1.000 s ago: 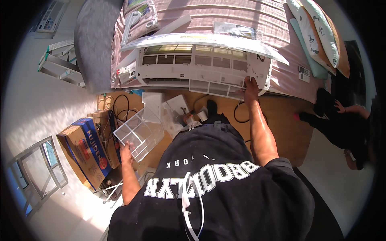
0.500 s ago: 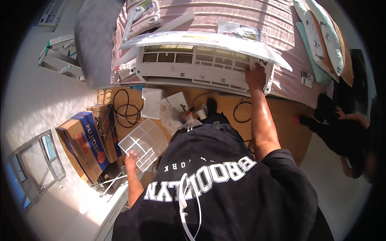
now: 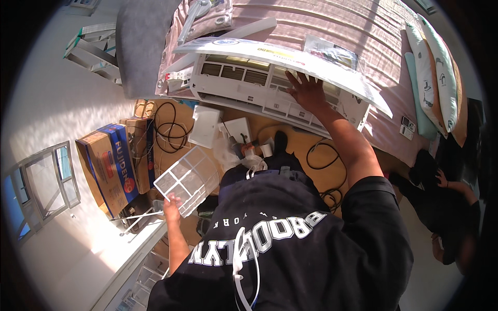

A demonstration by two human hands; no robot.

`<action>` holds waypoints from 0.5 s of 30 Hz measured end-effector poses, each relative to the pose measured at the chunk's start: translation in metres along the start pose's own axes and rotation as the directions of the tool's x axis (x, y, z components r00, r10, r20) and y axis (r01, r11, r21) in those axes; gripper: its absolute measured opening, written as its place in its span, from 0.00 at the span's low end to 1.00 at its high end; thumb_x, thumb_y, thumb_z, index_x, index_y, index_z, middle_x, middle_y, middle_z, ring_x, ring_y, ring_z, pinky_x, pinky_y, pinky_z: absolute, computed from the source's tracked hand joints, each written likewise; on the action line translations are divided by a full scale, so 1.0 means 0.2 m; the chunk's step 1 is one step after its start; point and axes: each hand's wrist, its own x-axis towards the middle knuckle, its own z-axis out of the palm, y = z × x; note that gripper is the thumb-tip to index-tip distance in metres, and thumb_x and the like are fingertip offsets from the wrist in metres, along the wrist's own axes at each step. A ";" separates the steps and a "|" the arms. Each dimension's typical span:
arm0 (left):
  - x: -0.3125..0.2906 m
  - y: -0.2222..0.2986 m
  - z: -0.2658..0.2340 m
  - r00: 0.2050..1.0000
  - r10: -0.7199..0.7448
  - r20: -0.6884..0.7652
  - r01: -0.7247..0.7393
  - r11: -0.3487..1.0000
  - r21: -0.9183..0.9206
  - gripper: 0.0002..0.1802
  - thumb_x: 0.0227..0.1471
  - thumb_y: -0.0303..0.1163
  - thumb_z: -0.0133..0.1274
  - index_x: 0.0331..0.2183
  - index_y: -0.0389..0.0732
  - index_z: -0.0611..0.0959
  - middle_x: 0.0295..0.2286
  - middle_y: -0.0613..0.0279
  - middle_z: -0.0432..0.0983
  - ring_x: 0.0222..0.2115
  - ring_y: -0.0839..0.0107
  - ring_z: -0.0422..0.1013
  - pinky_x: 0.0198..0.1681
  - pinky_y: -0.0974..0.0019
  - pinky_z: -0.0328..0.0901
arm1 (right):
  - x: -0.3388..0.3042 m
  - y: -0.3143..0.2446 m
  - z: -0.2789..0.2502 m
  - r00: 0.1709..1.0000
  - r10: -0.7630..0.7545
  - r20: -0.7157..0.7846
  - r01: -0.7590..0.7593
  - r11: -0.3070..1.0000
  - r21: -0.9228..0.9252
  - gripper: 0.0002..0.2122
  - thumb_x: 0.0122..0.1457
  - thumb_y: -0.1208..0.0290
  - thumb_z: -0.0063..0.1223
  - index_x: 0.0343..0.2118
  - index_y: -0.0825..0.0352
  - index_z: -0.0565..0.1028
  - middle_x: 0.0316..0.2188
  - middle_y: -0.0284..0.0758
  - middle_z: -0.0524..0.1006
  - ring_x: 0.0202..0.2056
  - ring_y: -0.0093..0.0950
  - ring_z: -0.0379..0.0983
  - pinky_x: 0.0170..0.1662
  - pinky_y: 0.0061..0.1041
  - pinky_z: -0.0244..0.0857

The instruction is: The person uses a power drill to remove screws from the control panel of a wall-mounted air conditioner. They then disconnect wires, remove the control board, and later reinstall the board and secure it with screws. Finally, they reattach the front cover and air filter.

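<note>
A wall-type air conditioner's indoor unit (image 3: 231,92) lies at the edge of the bed, its white front panel (image 3: 332,65) raised. Under the panel, my right hand (image 3: 307,92) reaches over the right half of the grille with its fingers spread. The fingertips are at the upper part of the unit, close to the panel's underside; whether they press on it I cannot tell. Low on the left, my left hand (image 3: 173,205) grips the lower corner of a white-framed mesh air filter (image 3: 189,176), held tilted away from the unit. On the unit's left half the dark slots show bare.
Cardboard boxes (image 3: 111,166) stand on the left, with coiled black cable (image 3: 171,127) and white foam pieces (image 3: 205,124) on the floor. A stepladder (image 3: 93,49) leans at the far left. Remotes (image 3: 407,127) and pillows (image 3: 433,78) lie on the bed; another person (image 3: 446,202) is at the right.
My right hand has moved left from the unit's right end to the middle of its grille, and its fingers have spread. The left hand still holds the filter. The whole view has shifted slightly.
</note>
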 end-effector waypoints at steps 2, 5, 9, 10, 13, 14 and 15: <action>-0.04 0.12 0.01 0.993 0.084 -0.084 -0.072 0.987 0.142 0.19 0.72 0.36 0.54 0.58 0.39 0.83 0.42 0.56 0.86 0.40 0.64 0.83 0.48 0.60 0.76 | 0.04 0.02 -0.01 0.998 0.035 0.045 -0.032 0.998 -0.057 0.30 0.73 0.45 0.56 0.75 0.44 0.68 0.69 0.39 0.73 0.68 0.49 0.69 0.64 0.67 0.65; -0.06 0.48 0.05 0.940 0.327 -0.101 -0.254 0.865 0.433 0.20 0.68 0.33 0.51 0.56 0.39 0.85 0.38 0.51 0.89 0.38 0.59 0.85 0.45 0.58 0.76 | 0.02 0.00 -0.05 0.978 0.193 0.079 -0.201 0.974 0.105 0.29 0.72 0.47 0.58 0.73 0.47 0.71 0.66 0.41 0.75 0.67 0.48 0.70 0.63 0.61 0.67; -0.05 1.08 0.17 0.688 0.725 -0.017 -0.654 0.630 0.418 0.20 0.65 0.40 0.51 0.37 0.36 0.92 0.24 0.47 0.85 0.28 0.51 0.85 0.37 0.53 0.76 | -0.26 0.04 -0.12 0.893 0.304 -0.332 -0.272 0.952 0.140 0.30 0.69 0.49 0.62 0.71 0.51 0.71 0.57 0.45 0.80 0.58 0.51 0.78 0.61 0.59 0.70; -0.02 1.23 0.24 0.608 0.793 0.043 -0.745 0.550 0.378 0.22 0.66 0.40 0.51 0.34 0.34 0.91 0.23 0.46 0.84 0.28 0.52 0.85 0.36 0.54 0.75 | -0.36 0.08 -0.13 0.823 0.438 -0.361 -0.404 0.899 0.168 0.29 0.69 0.50 0.62 0.70 0.53 0.73 0.57 0.44 0.80 0.58 0.51 0.78 0.61 0.58 0.70; 0.13 1.58 0.64 0.661 0.706 0.253 -0.749 0.642 0.164 0.36 0.73 0.58 0.54 0.29 0.31 0.87 0.16 0.56 0.70 0.21 0.69 0.62 0.28 0.56 0.63 | -0.59 0.23 -0.11 0.487 0.866 -0.114 -0.695 0.463 0.551 0.22 0.72 0.51 0.58 0.60 0.60 0.82 0.52 0.46 0.83 0.55 0.53 0.79 0.60 0.53 0.71; 0.19 1.68 0.83 0.631 0.672 0.387 -0.772 0.591 0.233 0.31 0.72 0.55 0.56 0.31 0.35 0.89 0.17 0.55 0.74 0.21 0.67 0.67 0.29 0.58 0.66 | -0.63 0.26 -0.09 0.503 0.863 -0.036 -0.702 0.433 0.566 0.20 0.73 0.51 0.56 0.56 0.62 0.83 0.50 0.46 0.84 0.53 0.54 0.80 0.59 0.52 0.72; 0.22 1.73 1.06 0.532 0.726 0.437 -0.833 0.541 0.116 0.24 0.71 0.50 0.60 0.39 0.37 0.93 0.20 0.64 0.79 0.24 0.80 0.71 0.31 0.67 0.68 | -0.65 0.29 -0.07 0.515 0.857 0.012 -0.692 0.408 0.596 0.20 0.74 0.51 0.55 0.52 0.63 0.85 0.47 0.47 0.85 0.51 0.55 0.80 0.58 0.51 0.72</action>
